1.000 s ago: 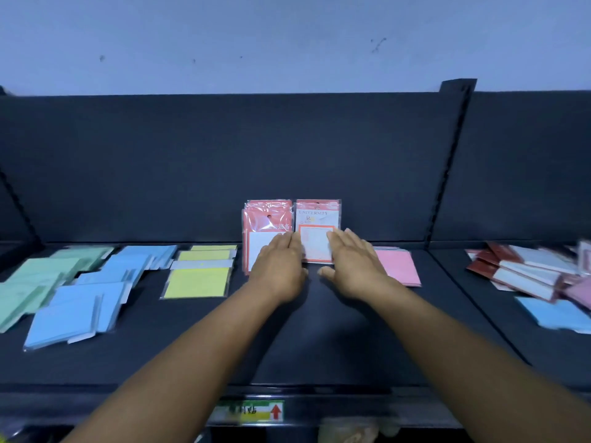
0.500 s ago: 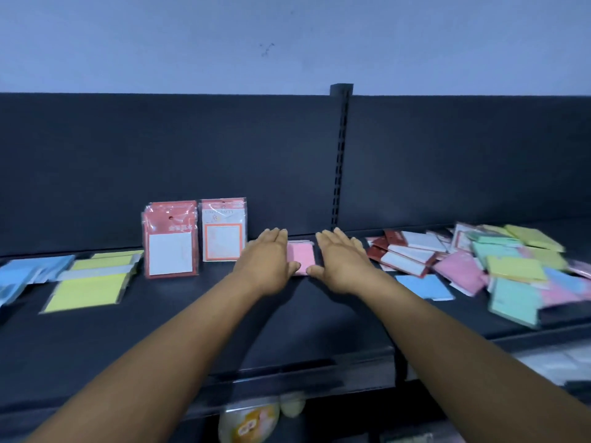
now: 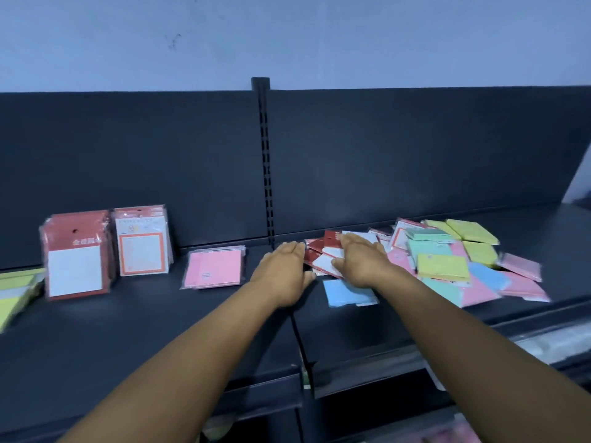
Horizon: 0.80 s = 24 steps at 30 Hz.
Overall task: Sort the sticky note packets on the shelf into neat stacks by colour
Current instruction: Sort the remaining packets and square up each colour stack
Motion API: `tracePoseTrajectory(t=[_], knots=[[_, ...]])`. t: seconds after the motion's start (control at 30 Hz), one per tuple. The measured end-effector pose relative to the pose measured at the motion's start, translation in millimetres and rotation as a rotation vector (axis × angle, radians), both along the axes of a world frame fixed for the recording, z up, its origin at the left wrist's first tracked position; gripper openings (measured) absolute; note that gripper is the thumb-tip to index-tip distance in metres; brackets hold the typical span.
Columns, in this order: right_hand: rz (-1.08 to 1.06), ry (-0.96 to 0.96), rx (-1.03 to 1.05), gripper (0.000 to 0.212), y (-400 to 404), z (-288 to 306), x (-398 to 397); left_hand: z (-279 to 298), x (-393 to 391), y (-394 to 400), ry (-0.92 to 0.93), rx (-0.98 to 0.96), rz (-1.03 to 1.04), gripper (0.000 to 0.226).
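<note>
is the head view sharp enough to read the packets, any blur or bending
Head view: dim, bluish light; the mixed pile and red packets are motion-smeared, their print unreadable; wide-angle bending curves the shelf edge; both forearms look stretched.

- On the red packets (image 3: pixel 76 254) I've stood against the shelf's back panel (image 3: pixel 160 161), white characters run across the red header; I read "金" first, the others blur.
- The orange-bordered packets (image 3: pixel 142 239), just right of the red ones, carry a line of print along the top, too blurred to read.
- Nothing else near them is legible to me.
</note>
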State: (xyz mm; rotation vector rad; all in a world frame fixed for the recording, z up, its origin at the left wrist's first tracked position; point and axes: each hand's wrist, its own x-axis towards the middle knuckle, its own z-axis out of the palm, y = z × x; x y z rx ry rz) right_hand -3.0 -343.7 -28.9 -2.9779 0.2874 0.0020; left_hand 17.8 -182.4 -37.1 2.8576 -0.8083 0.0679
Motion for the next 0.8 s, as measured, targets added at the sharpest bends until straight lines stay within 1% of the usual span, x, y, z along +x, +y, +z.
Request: tracePoseTrajectory(t=[0.13,0.23,0.3,0.4,0.47,0.5,0.57,0.6,0.67,0.7,0.73,0.8], knots=[[-0.029,0.071,0.008,0.059,-31.6,-7.5,4.1,-10.6,5.4,-30.6,0.027,0.004,0.001,0.063],[-0.010,0.129,0.022,0.059,-44.7,-13.5,9.8,-12.7,7.3,-46.6,0.049,0.053,0.011,0.061],[0.022,0.135,0.012,0.055,-49.7,-16.0,12.7,-12.2,7.3,-54.8,0.066,0.087,-0.004,0.057],[0.099,0.047,-0.060,0.043,-52.3,-14.6,12.4,-14.4,8.4,-62.4,0.087,0.128,0.014,0.054],[0.168,-0.019,-0.097,0.024,-51.8,-14.1,12.9,-17.3,10.7,-63.1,0.106,0.131,0.070,0.054],[0.194,-0.047,-0.081,0.019,-50.6,-14.1,12.9,-18.6,12.4,-62.4,0.112,0.126,0.101,0.055],[0.206,-0.096,0.002,0.019,-48.4,-16.0,15.1,-19.9,15.5,-60.3,0.099,0.089,0.159,0.053],[0.211,-0.127,0.063,0.019,-48.6,-16.5,17.5,-19.3,16.9,-59.1,0.084,0.070,0.188,0.053],[0.189,-0.187,0.169,0.027,-50.1,-14.3,21.3,-16.9,18.3,-57.9,0.060,0.057,0.239,0.054],[0.162,-0.195,0.187,0.029,-52.0,-12.7,23.5,-15.5,18.5,-57.8,0.052,0.057,0.257,0.056],[0.137,-0.164,0.170,0.034,-54.1,-10.9,25.6,-14.8,18.4,-58.0,0.050,0.058,0.271,0.058],[0.088,-0.048,0.122,0.054,-60.4,-9.6,31.3,-14.9,17.7,-59.5,0.059,0.061,0.291,0.062]])
